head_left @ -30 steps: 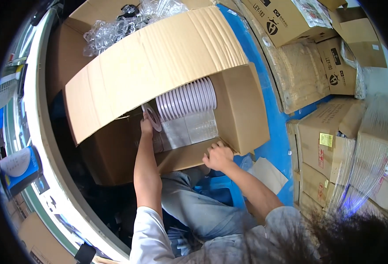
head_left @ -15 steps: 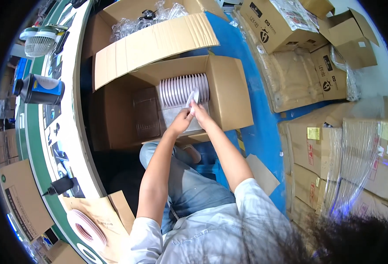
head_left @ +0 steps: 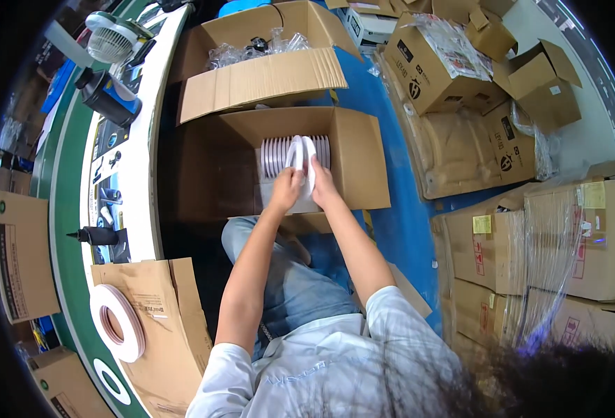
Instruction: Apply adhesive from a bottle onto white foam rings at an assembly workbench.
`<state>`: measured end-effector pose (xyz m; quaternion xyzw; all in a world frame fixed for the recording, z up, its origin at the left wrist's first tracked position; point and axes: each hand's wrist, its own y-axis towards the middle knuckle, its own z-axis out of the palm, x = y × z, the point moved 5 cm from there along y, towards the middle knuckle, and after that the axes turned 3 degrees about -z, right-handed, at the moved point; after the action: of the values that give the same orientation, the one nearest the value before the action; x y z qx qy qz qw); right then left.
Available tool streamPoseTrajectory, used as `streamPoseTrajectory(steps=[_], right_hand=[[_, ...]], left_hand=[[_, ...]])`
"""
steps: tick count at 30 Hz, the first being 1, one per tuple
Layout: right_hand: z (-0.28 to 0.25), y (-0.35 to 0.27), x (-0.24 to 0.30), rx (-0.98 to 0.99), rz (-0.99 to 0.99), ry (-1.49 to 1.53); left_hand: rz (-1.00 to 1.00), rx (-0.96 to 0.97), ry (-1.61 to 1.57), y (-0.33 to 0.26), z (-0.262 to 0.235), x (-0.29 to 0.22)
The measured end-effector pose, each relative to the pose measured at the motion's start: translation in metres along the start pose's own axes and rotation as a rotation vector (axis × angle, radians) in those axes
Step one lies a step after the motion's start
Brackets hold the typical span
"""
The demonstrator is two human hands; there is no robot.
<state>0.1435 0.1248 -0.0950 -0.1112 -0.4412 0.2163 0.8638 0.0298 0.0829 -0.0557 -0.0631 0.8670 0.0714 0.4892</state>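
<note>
The carton's left side leaves a hand room — a ring row obstructs rightward.

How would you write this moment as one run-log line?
left hand: holds pale ring | right hand: holds second pale ring | row of rings: inside open carton

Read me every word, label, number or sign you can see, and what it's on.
I won't copy wording; here's where print stands:
Bold dark print and emblem: brown carton, upper right.
Red marks: wrapped brown carton, right.
Yellow label on it: too small to read.
Blue-labelled black bottle: too small.
Pale shirt lettering: unclear.
Held white rings: none visible.
</note>
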Motion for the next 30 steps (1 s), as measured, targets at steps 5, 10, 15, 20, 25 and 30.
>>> streamPoseTrajectory(steps=[5,10,15,20,25,30], right_hand=[[-0.005,-0.020,0.036,-0.009,-0.100,-0.008],[-0.030,-0.044,0.064,-0.039,-0.148,-0.055],[-0.029,-0.074,0.081,0.032,-0.273,-0.073],[-0.007,-0.063,0.055,0.039,-0.194,-0.025],[-0.012,-0.104,0.085,0.001,-0.251,-0.107],[0.008,-0.103,0.081,0.121,-0.306,-0.230]], left_hand=[[-0.440,-0.240,-0.880,0.004,-0.056,0.047],[-0.449,-0.344,-0.951,-0.005,-0.111,0.034],[-0.438,-0.060,-1.376,-0.015,-0.125,-0.008],[-0.510,-0.079,-0.823,0.028,-0.111,0.074],[-0.230,-0.221,-0.816,-0.001,-0.136,-0.030],[-0.375,-0.171,-1.028,0.033,-0.140,-0.013]])
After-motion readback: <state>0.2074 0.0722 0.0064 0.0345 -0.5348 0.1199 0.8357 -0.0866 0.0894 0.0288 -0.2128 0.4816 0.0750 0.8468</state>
